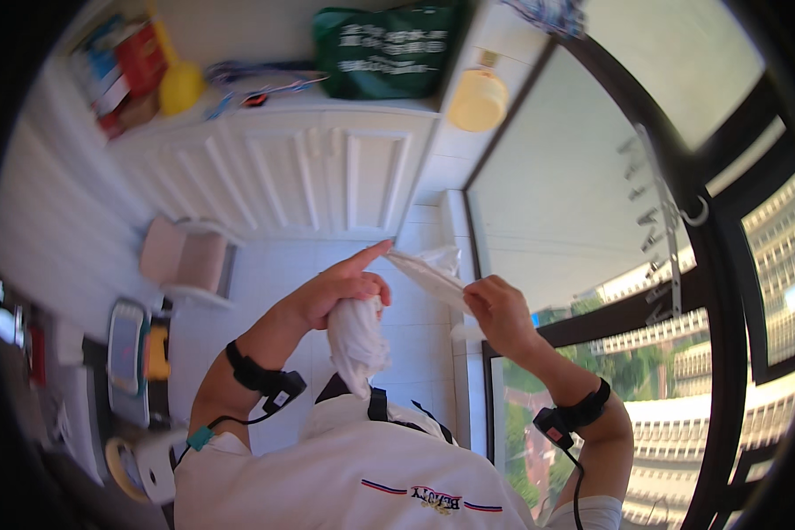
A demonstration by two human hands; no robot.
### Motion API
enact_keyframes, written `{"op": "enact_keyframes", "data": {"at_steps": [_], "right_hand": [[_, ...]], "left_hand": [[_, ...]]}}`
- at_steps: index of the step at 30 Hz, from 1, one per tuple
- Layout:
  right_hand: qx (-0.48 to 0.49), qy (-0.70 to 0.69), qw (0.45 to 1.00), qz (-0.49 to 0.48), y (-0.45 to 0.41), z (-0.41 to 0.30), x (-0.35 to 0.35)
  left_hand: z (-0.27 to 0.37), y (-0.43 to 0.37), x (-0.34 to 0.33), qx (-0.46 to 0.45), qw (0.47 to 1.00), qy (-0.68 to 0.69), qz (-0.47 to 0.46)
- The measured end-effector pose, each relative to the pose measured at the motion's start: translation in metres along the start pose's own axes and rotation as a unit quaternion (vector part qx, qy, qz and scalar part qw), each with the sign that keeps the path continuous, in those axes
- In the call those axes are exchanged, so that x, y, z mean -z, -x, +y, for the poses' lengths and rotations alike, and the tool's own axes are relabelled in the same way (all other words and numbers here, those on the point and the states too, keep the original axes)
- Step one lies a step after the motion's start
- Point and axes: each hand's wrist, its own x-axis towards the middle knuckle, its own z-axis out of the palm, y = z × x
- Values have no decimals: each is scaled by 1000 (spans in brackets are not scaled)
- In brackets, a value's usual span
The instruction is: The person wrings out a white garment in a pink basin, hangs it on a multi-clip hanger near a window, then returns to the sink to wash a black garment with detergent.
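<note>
A bunched white cloth hangs from my left hand, whose fingers are closed around its top. The index finger of that hand points out and touches or nearly touches the far end of a thin, pale, translucent item, perhaps a plastic bag or folded sheet. My right hand pinches the near end of this item between thumb and fingers, so it stretches between both hands. The two hands are apart, in front of my chest.
White cabinets stand ahead, with a green printed bag and a yellow plastic item on top. A pink chair is at left. On the right, a clip hanger hangs by dark-framed windows.
</note>
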Motion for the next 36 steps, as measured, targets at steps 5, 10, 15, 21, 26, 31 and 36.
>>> {"op": "enact_keyframes", "data": {"at_steps": [5,10,15,21,26,31,36], "right_hand": [[178,-17,976,-125,31,-28,-59],[231,-155,890,-361,61,-48,-92],[357,-107,819,-436,90,-88,-126],[610,-63,698,-370,126,-173,-134],[771,-3,557,-309,141,-206,-167],[697,39,627,-347,121,-230,-244],[563,85,687,-452,141,-302,-338]], "left_hand": [[-50,58,-17,-39,996,52,69],[-84,153,-57,-67,975,92,192],[-121,248,-93,-78,916,-91,383],[-163,332,-117,-47,785,-91,611],[-200,420,-102,-83,697,-53,710],[-228,545,-108,-264,613,339,663],[-233,572,-109,-512,706,278,403]]}}
